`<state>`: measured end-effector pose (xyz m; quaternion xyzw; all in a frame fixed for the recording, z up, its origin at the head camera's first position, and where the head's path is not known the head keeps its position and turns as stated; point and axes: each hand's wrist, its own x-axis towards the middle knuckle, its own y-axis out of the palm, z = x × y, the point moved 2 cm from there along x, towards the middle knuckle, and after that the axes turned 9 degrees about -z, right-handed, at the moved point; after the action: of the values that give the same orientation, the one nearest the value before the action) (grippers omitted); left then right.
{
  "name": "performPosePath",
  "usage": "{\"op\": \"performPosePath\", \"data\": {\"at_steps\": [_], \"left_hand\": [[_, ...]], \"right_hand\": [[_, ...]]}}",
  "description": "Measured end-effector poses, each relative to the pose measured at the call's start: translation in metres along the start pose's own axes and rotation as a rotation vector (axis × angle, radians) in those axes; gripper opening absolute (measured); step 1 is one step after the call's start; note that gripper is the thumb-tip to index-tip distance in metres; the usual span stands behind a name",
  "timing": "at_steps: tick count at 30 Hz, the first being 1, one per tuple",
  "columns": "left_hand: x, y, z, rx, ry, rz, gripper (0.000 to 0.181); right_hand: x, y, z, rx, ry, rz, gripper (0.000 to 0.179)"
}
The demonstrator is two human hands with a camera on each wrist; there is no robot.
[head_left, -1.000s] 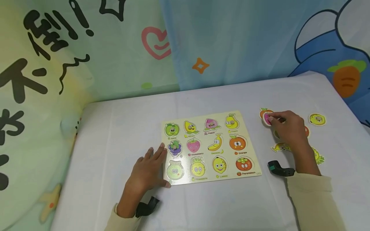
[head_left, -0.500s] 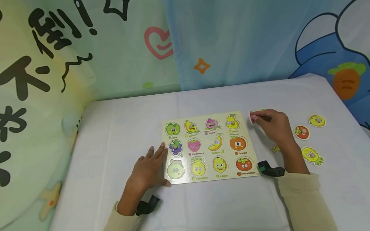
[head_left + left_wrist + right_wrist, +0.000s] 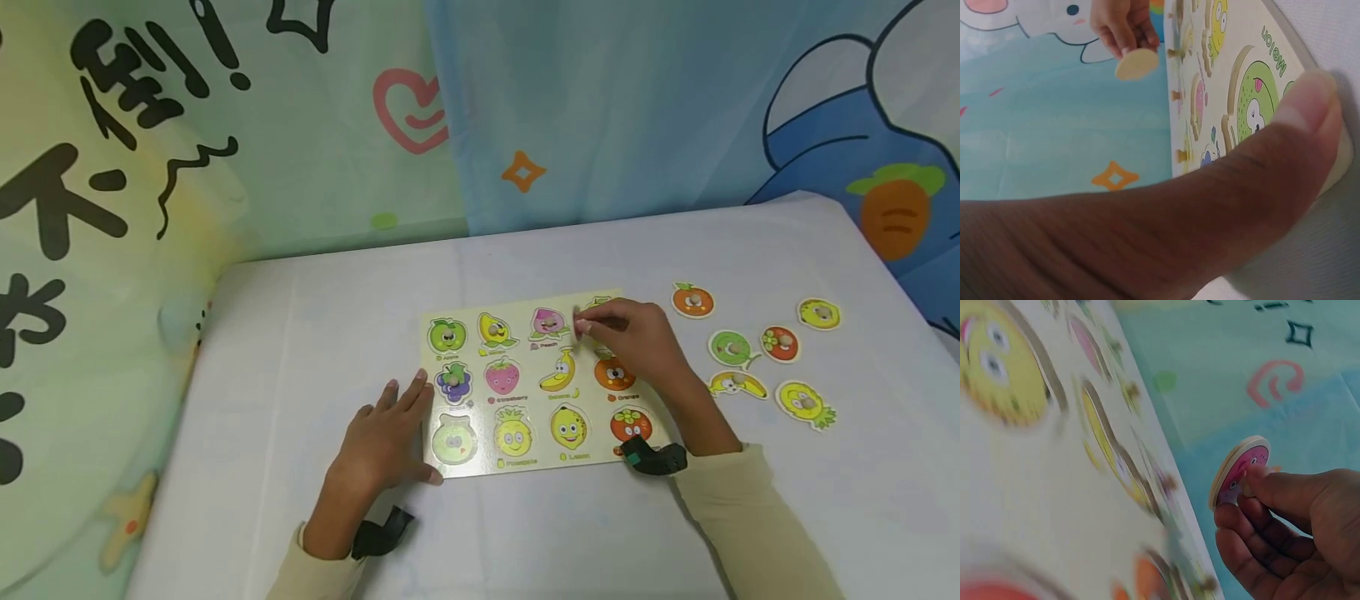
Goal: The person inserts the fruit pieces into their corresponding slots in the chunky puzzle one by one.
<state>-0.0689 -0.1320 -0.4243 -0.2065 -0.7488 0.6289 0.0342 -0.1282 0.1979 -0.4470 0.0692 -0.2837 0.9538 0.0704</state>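
Right hand (image 3: 630,337): thumb and fingers pinching pink piece (image 3: 1249,464), tilted on edge, over board's (image 3: 543,417) far right part. Left hand (image 3: 386,437): fingers straight, slightly spread at board's left edge, thumb on near-left corner. Six loose fruit pieces (image 3: 730,347) right, on white cloth (image 3: 540,533).
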Motion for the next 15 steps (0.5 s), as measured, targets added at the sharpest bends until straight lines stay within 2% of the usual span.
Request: {"op": "performPosePath", "data": {"at_steps": [2, 7, 15], "left_hand": [[0.0, 0.0, 0.0, -0.001, 0.001, -0.001, 0.117], [0.0, -0.001, -0.001, 0.007, 0.006, 0.0, 0.116], [0.001, 0.0, 0.001, 0.028, 0.02, -0.014, 0.118]], "right_hand": [[-0.002, 0.011, 0.005, 0.016, -0.02, 0.044, 0.021], [-0.009, 0.035, 0.016, 0.023, -0.001, 0.14, 0.014], [-0.018, 0.056, 0.029, 0.048, 0.023, 0.211, 0.012]]}}
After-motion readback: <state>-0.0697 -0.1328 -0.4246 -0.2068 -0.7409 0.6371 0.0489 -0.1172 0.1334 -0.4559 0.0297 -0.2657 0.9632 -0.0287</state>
